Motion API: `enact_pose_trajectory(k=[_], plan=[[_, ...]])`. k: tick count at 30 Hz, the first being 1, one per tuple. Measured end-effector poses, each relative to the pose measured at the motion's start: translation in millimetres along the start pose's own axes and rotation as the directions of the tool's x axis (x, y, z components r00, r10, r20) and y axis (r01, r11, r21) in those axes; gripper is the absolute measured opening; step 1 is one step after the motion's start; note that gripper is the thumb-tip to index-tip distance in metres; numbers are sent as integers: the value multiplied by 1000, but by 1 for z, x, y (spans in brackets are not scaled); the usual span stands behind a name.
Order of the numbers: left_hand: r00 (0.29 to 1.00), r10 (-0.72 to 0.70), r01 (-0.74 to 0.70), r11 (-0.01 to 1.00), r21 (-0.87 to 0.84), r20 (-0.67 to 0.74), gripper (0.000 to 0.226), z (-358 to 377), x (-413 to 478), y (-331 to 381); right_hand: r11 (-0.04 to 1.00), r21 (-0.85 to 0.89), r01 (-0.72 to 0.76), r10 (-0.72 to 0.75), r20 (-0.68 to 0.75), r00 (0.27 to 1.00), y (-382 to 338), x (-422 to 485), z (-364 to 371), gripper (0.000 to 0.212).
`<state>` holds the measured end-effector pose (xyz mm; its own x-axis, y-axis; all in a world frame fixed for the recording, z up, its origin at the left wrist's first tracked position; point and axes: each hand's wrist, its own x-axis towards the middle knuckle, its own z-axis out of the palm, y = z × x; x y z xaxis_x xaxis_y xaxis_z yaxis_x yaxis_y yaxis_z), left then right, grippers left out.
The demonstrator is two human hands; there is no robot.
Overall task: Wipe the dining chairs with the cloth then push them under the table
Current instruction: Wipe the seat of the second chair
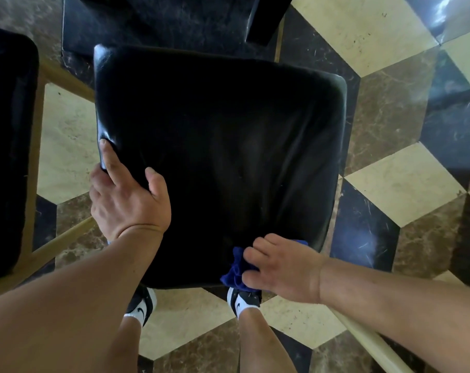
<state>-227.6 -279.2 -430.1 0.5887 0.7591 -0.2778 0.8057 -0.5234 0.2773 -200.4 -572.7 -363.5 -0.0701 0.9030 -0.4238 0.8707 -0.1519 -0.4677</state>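
Chair seat [220,146], black, glossy, below camera. Left hand [126,200] clamped on near-left corner. Right hand [282,267] fingers curled, pressing blue cloth [235,273] at near edge. Swoosh logos on shoes [141,305].

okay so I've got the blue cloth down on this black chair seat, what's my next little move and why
Probably sweep the right hand with the bunched blue cloth forward across the glossy black padded chair seat. The cloth sits only at the near edge, and the left hand already grips the near left corner to steady it.
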Motion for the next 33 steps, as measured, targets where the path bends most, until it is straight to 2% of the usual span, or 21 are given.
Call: enact_pose_trajectory(k=[2,4,6,8,10,12,15,17,18,19,21,24,26,29,32,33], plan=[[1000,-1,1,1000,2,-5,77,0,0,0,994,-3,108,-108,32,994,14,-1,-6,35],[1000,-3,3,1000,-2,-5,77,0,0,0,987,-43,158,-157,29,987,39,-1,-16,28],[1000,1,-1,1000,-5,0,77,0,0,0,993,-100,56,-62,-65,996,71,-3,-29,11],[1000,0,0,1000,-2,10,78,-1,0,0,979,-105,-175,148,-230,962,109,-10,-43,4],[1000,-2,2,1000,-3,15,78,-1,0,1,904,-87,-418,365,-350,863,145,-22,-58,10],[1000,-2,3,1000,-4,15,78,-2,0,1,811,-51,-583,516,-406,754,171,-33,-69,26],[1000,-4,4,1000,-2,15,78,-3,0,1,689,59,-723,664,-451,596,176,-34,-70,33],[1000,-7,7,1000,-4,5,78,-2,0,2,646,125,-753,703,-481,523,163,-30,-60,31],[1000,-8,8,1000,-7,-3,77,-2,0,3,658,134,-741,693,-493,526,153,-29,-53,27],[1000,-8,8,1000,-10,-10,77,-2,-1,3,693,124,-711,663,-496,560,143,-31,-46,24],[1000,-3,3,1000,-14,-19,77,-1,-2,2,785,73,-615,573,-461,677,119,-38,-30,22],[1000,-6,6,1000,-12,-26,76,0,0,1,918,11,-396,382,-292,877,79,-49,-8,18],[999,-8,8,1000,-8,-31,76,2,0,0,980,-44,-193,187,-114,976,53,-56,7,20],[999,13,-14,1000,-7,-46,75,6,1,-3,998,-46,41,-36,100,994,39,-61,10,32],[999,8,-8,1000,-2,-51,76,7,1,-5,978,-63,197,-186,152,971,60,-55,-8,31],[999,4,-4,1000,0,-50,75,6,0,-5,974,-85,210,-196,148,969,71,-53,-16,26]])
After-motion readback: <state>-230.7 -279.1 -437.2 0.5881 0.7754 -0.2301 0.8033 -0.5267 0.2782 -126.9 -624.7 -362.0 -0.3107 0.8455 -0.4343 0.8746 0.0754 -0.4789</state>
